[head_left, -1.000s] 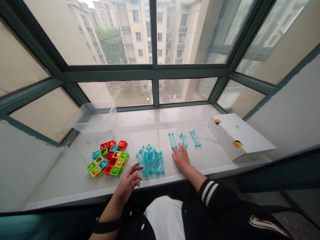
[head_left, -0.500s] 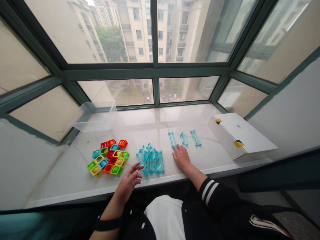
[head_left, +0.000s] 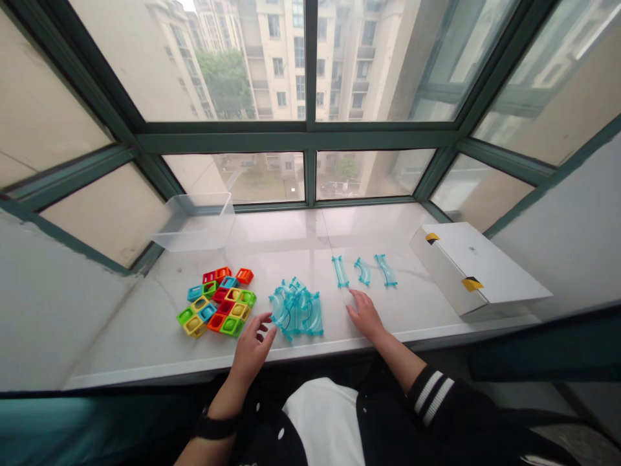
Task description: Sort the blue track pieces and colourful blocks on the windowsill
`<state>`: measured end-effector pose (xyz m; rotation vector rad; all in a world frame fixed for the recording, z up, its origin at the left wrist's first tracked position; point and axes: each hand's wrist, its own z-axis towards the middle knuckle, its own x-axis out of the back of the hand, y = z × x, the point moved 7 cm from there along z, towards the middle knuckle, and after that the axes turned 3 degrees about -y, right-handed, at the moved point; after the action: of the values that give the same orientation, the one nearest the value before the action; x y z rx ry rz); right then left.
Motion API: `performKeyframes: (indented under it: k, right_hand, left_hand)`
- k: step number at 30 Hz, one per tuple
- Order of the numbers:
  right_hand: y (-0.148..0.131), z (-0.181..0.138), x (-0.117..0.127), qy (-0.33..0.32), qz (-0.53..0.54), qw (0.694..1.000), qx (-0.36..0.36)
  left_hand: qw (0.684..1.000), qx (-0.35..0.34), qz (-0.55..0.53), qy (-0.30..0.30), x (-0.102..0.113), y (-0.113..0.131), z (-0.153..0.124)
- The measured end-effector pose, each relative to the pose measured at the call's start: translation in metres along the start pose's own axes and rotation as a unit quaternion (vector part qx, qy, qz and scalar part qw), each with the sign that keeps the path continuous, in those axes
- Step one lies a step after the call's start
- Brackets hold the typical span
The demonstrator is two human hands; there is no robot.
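A heap of clear blue curved track pieces lies on the white windowsill in front of me. My left hand hovers at the heap's left edge, fingers apart, holding nothing. My right hand rests flat on the sill just below three separate blue track pieces laid side by side. A cluster of coloured square blocks, red, orange, yellow, green and blue, lies left of the heap.
A clear plastic bin stands at the back left of the sill. A white cardboard box with yellow tape lies at the right. Green window frames close the sill on three sides.
My right hand has drawn back from the leftmost of the three laid-out pieces toward the sill's front edge. My left hand has edged closer to the blue heap.
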<state>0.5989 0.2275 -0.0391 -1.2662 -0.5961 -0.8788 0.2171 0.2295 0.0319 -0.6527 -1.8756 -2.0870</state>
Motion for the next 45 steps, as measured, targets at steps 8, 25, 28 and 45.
performKeyframes:
  k: [8, 25, 28, 45]
  right_hand:
    - [-0.064, -0.020, 0.001, -0.069, 0.110, 0.989, 0.072]
    - [-0.121, -0.030, -0.012, -0.119, 0.124, 0.972, 0.161]
    - [-0.126, -0.032, -0.012, -0.116, 0.121, 0.971, 0.171]
    - [-0.130, -0.040, -0.017, -0.117, 0.099, 0.972, 0.181]
  left_hand:
    - [0.989, -0.054, 0.135, -0.038, -0.029, 0.019, 0.009]
    - [0.967, -0.051, 0.241, -0.061, -0.045, 0.028, 0.016]
    - [0.960, -0.046, 0.269, -0.070, -0.047, 0.024, 0.016]
    - [0.970, 0.008, 0.241, -0.027, -0.033, 0.020, 0.015]
